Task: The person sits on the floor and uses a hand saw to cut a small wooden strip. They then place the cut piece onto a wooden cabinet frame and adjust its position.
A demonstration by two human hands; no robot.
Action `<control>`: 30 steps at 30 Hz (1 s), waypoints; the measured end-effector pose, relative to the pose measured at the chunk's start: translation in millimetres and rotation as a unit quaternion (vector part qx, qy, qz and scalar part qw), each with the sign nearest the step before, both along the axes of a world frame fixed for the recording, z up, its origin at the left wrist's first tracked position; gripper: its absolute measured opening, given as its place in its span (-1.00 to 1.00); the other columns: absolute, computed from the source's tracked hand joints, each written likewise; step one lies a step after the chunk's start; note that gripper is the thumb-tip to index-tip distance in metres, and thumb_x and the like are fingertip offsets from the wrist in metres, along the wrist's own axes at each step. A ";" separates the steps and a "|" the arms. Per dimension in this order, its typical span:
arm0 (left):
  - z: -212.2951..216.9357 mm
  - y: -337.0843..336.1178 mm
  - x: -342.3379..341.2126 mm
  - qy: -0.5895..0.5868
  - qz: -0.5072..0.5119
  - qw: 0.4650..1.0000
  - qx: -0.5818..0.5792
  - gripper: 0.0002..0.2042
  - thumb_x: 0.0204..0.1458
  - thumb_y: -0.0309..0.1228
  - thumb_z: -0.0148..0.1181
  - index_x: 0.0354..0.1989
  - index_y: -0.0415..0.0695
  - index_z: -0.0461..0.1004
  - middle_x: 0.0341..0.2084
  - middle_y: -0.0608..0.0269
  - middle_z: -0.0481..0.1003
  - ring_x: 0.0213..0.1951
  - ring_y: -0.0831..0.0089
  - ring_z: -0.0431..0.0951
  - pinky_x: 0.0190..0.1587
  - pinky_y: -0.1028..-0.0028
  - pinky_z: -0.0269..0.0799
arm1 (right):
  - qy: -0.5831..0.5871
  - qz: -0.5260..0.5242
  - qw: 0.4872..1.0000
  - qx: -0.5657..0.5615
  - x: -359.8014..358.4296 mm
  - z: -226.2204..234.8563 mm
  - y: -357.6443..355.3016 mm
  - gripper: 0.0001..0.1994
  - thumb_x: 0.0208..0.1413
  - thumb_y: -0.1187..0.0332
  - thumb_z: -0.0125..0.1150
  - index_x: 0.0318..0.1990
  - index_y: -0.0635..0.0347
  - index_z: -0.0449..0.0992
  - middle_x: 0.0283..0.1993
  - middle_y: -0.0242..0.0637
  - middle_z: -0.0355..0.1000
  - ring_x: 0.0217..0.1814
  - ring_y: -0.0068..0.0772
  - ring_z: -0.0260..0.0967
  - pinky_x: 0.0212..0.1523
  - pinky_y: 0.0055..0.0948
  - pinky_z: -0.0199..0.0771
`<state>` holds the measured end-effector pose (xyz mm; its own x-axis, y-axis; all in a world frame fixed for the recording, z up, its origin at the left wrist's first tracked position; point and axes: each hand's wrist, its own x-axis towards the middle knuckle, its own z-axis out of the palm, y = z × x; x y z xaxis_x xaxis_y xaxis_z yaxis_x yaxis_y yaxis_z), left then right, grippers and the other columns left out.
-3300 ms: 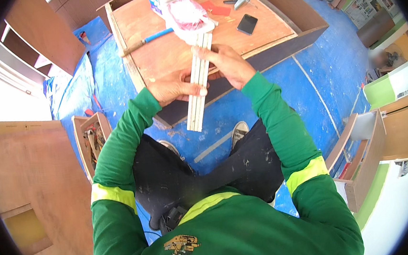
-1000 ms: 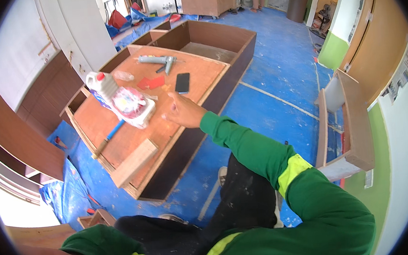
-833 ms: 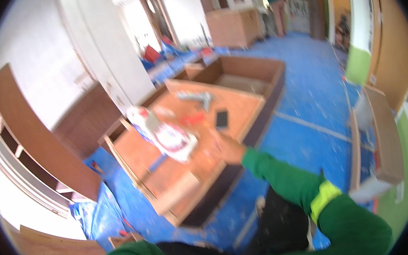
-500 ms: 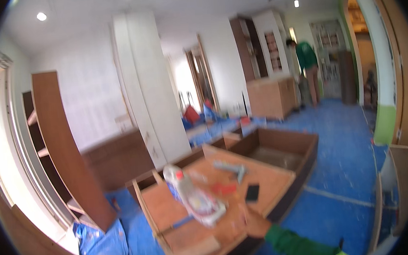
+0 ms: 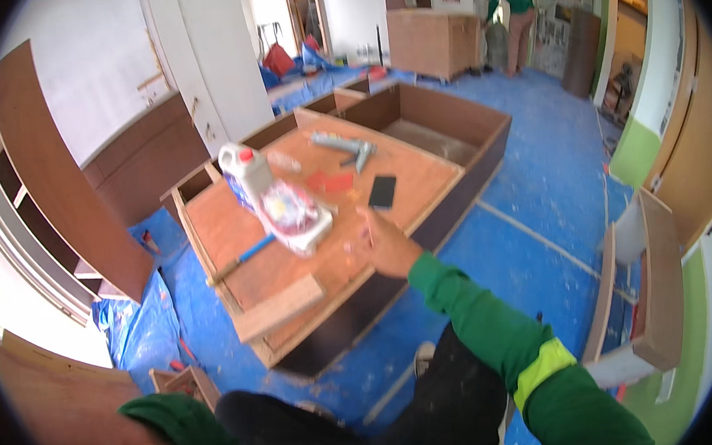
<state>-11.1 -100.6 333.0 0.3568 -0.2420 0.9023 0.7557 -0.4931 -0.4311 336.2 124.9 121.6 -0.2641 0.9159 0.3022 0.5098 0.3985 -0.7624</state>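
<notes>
Wooden panel (image 5: 323, 225) under right hand (image 5: 387, 249) carries plastic jug (image 5: 245, 168).

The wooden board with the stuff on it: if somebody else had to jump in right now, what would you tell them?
Right hand: resting on the near edge of the wooden board, fingers loose, with a thin stick-like thing at the fingertips; whether there is a real grip on it is unclear.
Left hand: out of view; only the green sleeve shows at the bottom.
On the board: a white jug and a plastic bag left of the hand, a black phone just beyond it, a caulking gun farther back, a wood offcut at the near corner.
Nothing on the board looks joined or fixed yet.
</notes>
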 end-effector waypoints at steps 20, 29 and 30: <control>-247.0 197.9 -8.2 0.020 -0.070 0.685 -0.725 -0.56 0.30 -0.17 0.43 0.24 -0.15 0.60 -0.06 0.03 0.57 -0.03 0.11 0.61 0.07 0.17 0.55 | -0.143 0.167 0.975 -0.032 -24.9 -27.3 11.4 -0.57 0.41 0.03 0.30 0.11 0.25 0.63 -0.18 -0.03 0.70 -0.11 0.02 0.67 -0.02 -0.04 0.63; -278.2 199.1 -5.0 0.148 0.040 0.723 -0.674 -0.10 0.08 0.23 0.47 0.45 -0.17 0.42 0.14 -0.11 0.45 0.27 -0.13 0.43 0.34 0.00 0.37 | -0.248 0.197 0.922 -0.223 -16.3 -69.0 33.9 -0.58 0.31 -0.03 0.38 -0.06 0.21 0.64 -0.32 -0.18 0.65 -0.31 -0.23 0.63 -0.27 -0.16 0.61; -280.6 197.3 -5.6 0.140 0.060 0.726 -0.671 -0.07 0.07 0.21 0.49 0.47 -0.20 0.38 0.16 -0.15 0.44 0.28 -0.16 0.41 0.37 -0.01 0.34 | -0.261 0.193 0.914 -0.242 -13.0 -61.2 26.9 -0.58 0.31 -0.04 0.39 -0.07 0.20 0.63 -0.34 -0.21 0.63 -0.34 -0.28 0.61 -0.32 -0.19 0.59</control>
